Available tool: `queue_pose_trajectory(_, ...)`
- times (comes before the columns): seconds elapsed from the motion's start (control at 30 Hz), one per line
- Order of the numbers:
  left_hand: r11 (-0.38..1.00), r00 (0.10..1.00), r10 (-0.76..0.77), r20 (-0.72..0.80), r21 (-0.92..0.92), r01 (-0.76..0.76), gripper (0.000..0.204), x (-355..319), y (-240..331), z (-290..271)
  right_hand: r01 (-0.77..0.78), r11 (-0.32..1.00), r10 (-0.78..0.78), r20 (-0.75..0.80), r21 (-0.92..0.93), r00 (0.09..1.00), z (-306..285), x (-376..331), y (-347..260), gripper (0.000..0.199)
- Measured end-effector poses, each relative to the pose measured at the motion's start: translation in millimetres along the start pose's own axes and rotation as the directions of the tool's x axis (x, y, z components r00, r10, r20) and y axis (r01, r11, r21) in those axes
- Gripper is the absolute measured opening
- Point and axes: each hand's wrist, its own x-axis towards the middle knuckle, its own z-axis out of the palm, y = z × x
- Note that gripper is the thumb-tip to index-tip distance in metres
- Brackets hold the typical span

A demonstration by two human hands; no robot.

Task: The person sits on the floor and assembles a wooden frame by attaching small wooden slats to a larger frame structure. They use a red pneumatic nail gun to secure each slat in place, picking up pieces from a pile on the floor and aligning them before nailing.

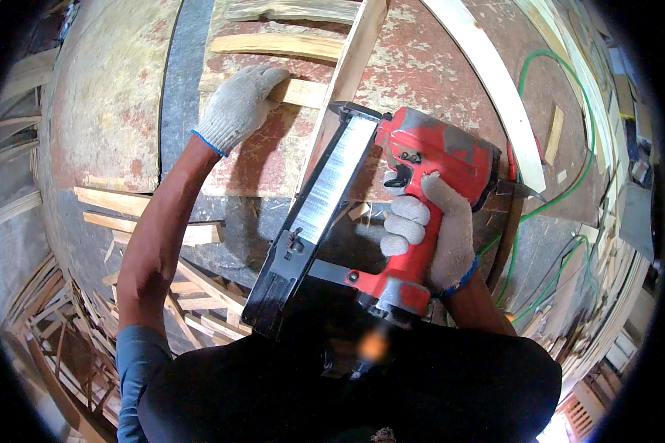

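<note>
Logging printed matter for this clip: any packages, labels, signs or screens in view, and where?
No packages, signs or screens can be made out.
Nail gun: red body, long silver magazine, held in the right hand; no label discernible on it.

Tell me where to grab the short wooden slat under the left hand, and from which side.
Grip the short pale wooden slat at its free middle, between the gloved left hand and the long upright wooden batten. Probably come from above, pinching its long edges: it lies flat on the worn red-painted table, and both ends are covered.
</note>
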Motion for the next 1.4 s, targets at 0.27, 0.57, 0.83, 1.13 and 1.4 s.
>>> queue_pose_trajectory(0.27,1.000,0.999,-0.013,0.046,0.019,0.012,0.040,1.9,-0.5,1.1,0.046,0.999,-0.046,-0.028,-0.002,0.999,-0.7,-2.9,-3.3,0.028)
queue_pose_trajectory(0.57,0.993,0.966,-0.120,-0.230,-0.027,0.117,0.050,-28.8,41.6,-6.1,0.103,0.993,-0.110,-0.149,-0.054,0.983,-55.1,-18.8,-8.3,0.035)
queue_pose_trajectory(0.83,0.765,0.813,-0.517,0.266,-0.282,0.579,0.046,-76.5,130.7,7.1,0.064,0.995,-0.057,-0.089,0.079,0.994,-81.0,-20.7,-8.5,0.026)
queue_pose_trajectory(1.13,0.824,0.856,-0.516,0.035,-0.253,0.507,0.035,-31.1,92.7,7.3,0.164,0.936,-0.237,-0.210,-0.313,0.949,-83.3,-23.5,2.0,0.037)
queue_pose_trajectory(1.4,0.951,0.968,0.005,-0.252,0.300,0.073,0.061,17.2,25.1,-23.3,0.166,0.944,-0.212,-0.143,-0.284,0.967,-98.0,-22.1,4.2,0.040)
